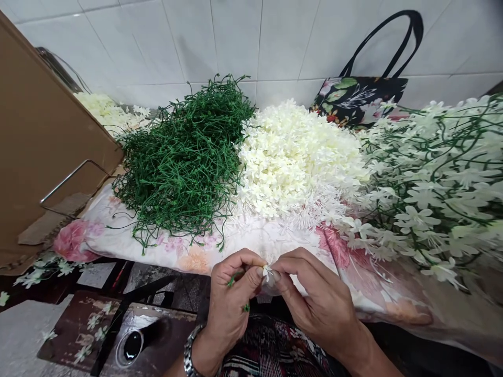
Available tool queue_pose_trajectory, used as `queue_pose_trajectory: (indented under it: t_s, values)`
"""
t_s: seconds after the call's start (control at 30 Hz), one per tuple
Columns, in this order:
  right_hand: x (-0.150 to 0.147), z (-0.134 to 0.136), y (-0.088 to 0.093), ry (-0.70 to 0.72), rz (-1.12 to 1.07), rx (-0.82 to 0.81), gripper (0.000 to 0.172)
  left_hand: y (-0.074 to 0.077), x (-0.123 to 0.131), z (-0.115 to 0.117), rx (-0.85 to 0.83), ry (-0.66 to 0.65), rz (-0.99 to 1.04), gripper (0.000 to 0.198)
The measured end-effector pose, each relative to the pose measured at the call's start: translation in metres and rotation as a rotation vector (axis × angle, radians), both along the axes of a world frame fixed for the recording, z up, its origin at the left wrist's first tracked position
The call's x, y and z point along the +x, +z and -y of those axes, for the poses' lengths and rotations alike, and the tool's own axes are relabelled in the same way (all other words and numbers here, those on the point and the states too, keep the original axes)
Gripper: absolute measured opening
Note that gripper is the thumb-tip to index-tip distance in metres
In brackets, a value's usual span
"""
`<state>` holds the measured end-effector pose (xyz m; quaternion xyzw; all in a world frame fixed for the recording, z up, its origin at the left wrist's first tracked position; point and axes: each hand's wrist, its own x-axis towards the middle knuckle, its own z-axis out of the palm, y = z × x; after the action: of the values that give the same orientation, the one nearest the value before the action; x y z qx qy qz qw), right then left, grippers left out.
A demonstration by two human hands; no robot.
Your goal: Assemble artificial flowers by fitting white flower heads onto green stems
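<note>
At the table's front edge my two hands meet over a small white artificial flower [267, 273]. My left hand [238, 293] is closed, its thumb and forefinger pinching the flower from the left. Bits of green stem [233, 278] show between its fingers. My right hand [314, 293] is closed too, its thumb and fingertips on the flower's petals from the right. Beyond them lies a heap of green plastic stems [188, 157], and beside it a pile of loose cream-white flower heads [294, 157]. Assembled white flower sprays [432, 193] are heaped on the right.
A flowered cloth [165, 251] covers the table. A cardboard box [43, 146] stands at the left, a black floral bag [361, 99] against the tiled wall [236, 42]. Below left, a cup of dark liquid [130, 346] sits on a brown stool [165, 340] near fallen flowers.
</note>
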<state>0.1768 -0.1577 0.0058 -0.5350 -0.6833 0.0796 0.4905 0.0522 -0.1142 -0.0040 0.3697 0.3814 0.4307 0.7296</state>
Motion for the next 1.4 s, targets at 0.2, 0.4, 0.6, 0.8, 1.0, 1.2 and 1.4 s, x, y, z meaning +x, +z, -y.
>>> queue_pose_trajectory:
  t_s: [0.2, 0.4, 0.6, 0.8, 1.0, 1.2, 1.4]
  values:
    - [0.002, 0.001, -0.004, 0.002, -0.004, -0.045, 0.011, 0.002, 0.002, -0.002, -0.061, -0.040, 0.019, 0.024]
    - [0.011, 0.004, -0.002, 0.033, 0.010, -0.086, 0.022, 0.001, 0.005, -0.001, -0.131, -0.055, 0.016, 0.022]
    - [0.017, 0.007, -0.008, -0.023, -0.065, -0.084, 0.010, -0.001, 0.005, 0.000, -0.031, -0.164, -0.140, 0.009]
    - [0.017, 0.010, 0.002, 0.049, -0.192, -0.130, 0.007, 0.003, 0.007, -0.002, 0.212, -0.301, -0.413, 0.011]
    - [0.009, 0.006, -0.002, 0.090, -0.183, -0.080, 0.009, 0.011, 0.012, 0.000, 0.383, -0.389, -0.476, 0.016]
    - [0.015, 0.006, -0.012, 0.035, -0.192, -0.078, 0.012, 0.006, 0.012, 0.004, 0.201, -0.428, -0.319, 0.010]
    - [0.015, 0.004, -0.013, 0.007, -0.173, -0.091, 0.008, -0.006, 0.006, 0.008, 0.137, -0.340, -0.186, 0.024]
